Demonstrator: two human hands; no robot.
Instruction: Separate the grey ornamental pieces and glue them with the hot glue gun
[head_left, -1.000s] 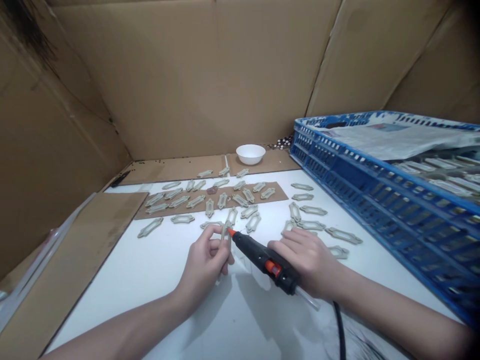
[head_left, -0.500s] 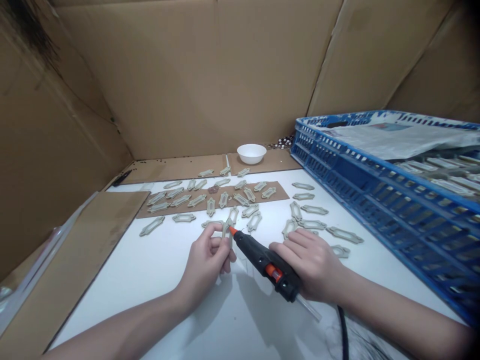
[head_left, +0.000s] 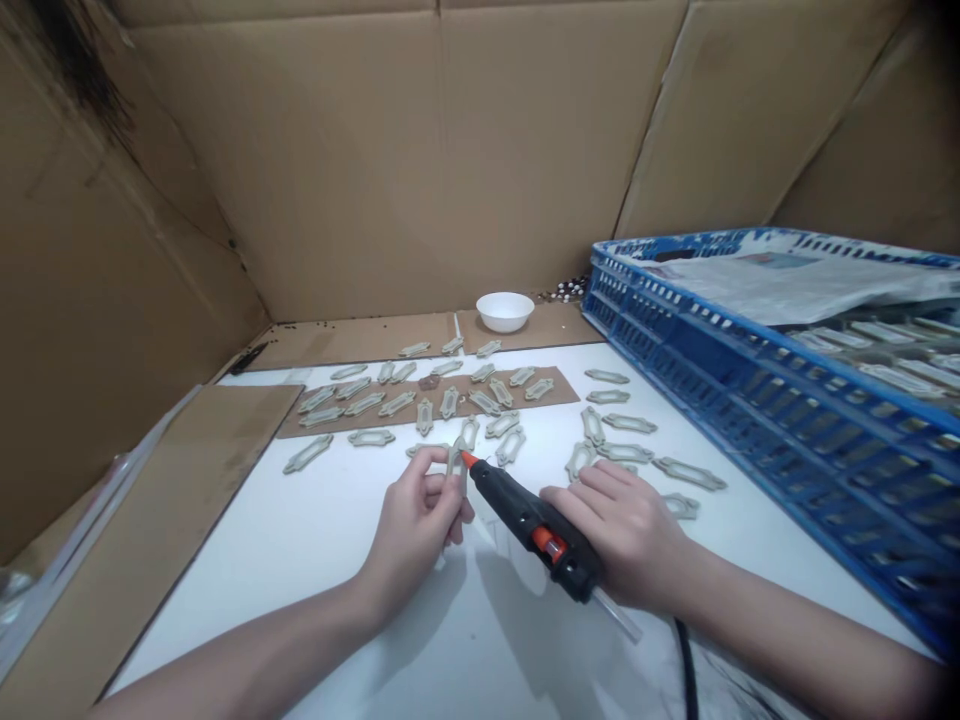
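My left hand (head_left: 424,510) pinches a small grey-green frame-shaped piece (head_left: 457,462) upright between thumb and fingers. My right hand (head_left: 626,530) is wrapped round a black glue gun (head_left: 525,515) with an orange tip, a clear glue stick jutting from its rear. The gun's tip is at the upper part of the held piece; whether they touch is too small to tell. Several similar pieces (head_left: 371,437) lie beyond my hands on the white table (head_left: 300,560) and on a flat cardboard strip (head_left: 562,387).
A blue crate (head_left: 720,400) with paper and more pieces stands at the right. Near the back cardboard wall is a white bowl (head_left: 505,312), beside small dark and white beads (head_left: 570,290). A cardboard sheet (head_left: 172,500) lies at the left; a black cable (head_left: 686,665) runs below my right wrist.
The view has shifted very slightly. Both hands keep their holds, and the gun's tip stays at the upper part of the piece.
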